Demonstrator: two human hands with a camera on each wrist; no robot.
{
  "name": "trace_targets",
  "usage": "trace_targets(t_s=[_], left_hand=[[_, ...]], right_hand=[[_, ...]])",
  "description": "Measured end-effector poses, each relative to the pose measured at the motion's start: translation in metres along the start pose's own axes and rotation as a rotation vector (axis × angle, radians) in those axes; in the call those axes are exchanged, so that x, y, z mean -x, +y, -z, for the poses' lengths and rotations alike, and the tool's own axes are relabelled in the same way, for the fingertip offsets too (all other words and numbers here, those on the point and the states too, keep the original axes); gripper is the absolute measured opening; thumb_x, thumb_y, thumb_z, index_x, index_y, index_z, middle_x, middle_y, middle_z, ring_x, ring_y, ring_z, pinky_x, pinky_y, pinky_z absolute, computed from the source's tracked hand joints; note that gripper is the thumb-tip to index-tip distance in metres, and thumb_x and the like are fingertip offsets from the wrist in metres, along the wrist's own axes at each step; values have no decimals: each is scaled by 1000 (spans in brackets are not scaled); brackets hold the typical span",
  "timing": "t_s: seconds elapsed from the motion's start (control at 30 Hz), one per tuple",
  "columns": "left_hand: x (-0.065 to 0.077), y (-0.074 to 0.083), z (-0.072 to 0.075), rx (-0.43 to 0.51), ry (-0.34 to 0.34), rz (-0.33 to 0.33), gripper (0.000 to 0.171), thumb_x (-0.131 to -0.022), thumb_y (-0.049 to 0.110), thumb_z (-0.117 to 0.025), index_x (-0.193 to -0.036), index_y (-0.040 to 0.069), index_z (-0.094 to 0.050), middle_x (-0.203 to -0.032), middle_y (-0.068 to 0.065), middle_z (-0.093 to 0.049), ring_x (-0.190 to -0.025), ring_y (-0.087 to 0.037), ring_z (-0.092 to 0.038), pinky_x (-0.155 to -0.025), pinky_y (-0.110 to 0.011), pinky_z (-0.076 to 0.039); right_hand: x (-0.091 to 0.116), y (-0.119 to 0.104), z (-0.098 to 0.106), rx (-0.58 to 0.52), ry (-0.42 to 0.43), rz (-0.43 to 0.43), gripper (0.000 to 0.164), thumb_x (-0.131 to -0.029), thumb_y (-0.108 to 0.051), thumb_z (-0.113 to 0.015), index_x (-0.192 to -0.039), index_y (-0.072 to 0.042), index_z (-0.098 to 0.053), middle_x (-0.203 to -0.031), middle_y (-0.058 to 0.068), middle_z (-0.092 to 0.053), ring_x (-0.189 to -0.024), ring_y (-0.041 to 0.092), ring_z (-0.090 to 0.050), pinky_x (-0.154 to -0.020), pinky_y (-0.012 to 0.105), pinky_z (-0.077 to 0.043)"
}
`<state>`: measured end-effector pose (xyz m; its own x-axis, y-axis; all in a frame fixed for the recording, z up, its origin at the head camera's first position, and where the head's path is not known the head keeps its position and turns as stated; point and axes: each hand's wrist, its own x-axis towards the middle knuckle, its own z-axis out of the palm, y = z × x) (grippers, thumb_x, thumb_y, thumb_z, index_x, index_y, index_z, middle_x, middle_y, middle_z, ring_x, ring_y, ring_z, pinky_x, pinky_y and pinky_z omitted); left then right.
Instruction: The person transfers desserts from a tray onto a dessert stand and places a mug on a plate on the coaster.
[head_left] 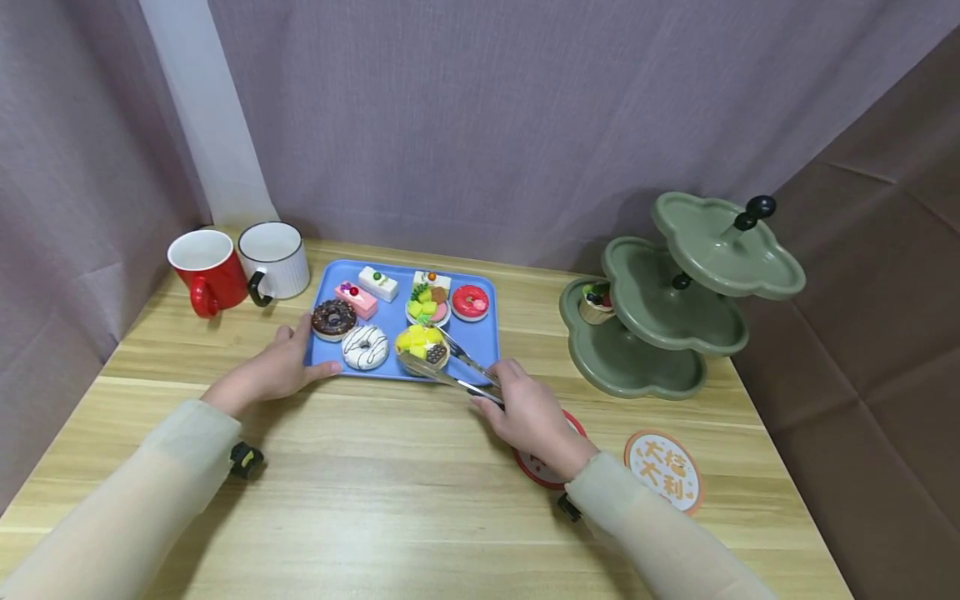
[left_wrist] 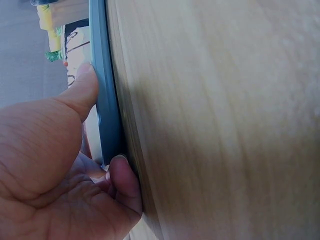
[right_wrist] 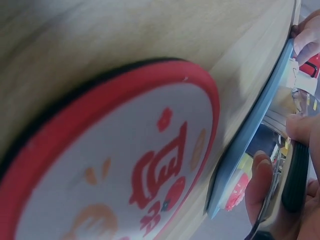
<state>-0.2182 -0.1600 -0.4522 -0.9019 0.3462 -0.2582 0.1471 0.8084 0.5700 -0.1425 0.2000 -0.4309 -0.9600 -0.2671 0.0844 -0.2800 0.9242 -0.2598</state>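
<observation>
A blue tray (head_left: 480, 333) bears several small cakes and doughnuts. At its near left corner my left hand (head_left: 273, 367) holds it, the thumb along the front rim and the other fingers at the left side. My right hand (head_left: 536, 412) grips metal tongs (head_left: 450, 380), whose dark handle (right_wrist: 296, 175) shows in the right wrist view. The tong arms lie on either side of a cupcake (head_left: 420, 336) topped with yellow cubes, near the tray's front edge. Behind it is a fruit cup (head_left: 427, 307). A white doughnut (head_left: 365, 347) and a chocolate doughnut (head_left: 333, 319) sit near my left hand.
A green three-tier stand (head_left: 675, 308) is at the right, with a fruit tart (head_left: 596, 306) on its bottom tier. Red (head_left: 206, 271) and white mugs (head_left: 276, 258) stand back left. Under my right wrist lies a red-rimmed coaster (right_wrist: 120, 165), beside an orange-rimmed coaster (head_left: 663, 471).
</observation>
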Motion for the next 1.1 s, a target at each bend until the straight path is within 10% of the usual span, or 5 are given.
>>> trace_targets(t_s=[0.53,1.1], left_hand=[[-1,-2,-1,-7,26,-34,108,-92,53,-58,-147,-14,6,-129,-46,-25,-114,-50,-43,-100,-62,-34],[1,-2,-1,-5,19,-43,109,-91,55,-57,-147,-13,8,-128,-46,-25,-112,-50,-43,-99,-63,-34]], right_hand=[[28,36,28,-82,141,11,37,-89,-33,-70,-110,-7,-56,-96,5,-56,-72,18,-53,-63,35,-48],[68,112,60,-28,261,-166,39,-90,-31,-69,-107,2,-56,-98,13,-56,-77,27,-56,-65,47,-47]])
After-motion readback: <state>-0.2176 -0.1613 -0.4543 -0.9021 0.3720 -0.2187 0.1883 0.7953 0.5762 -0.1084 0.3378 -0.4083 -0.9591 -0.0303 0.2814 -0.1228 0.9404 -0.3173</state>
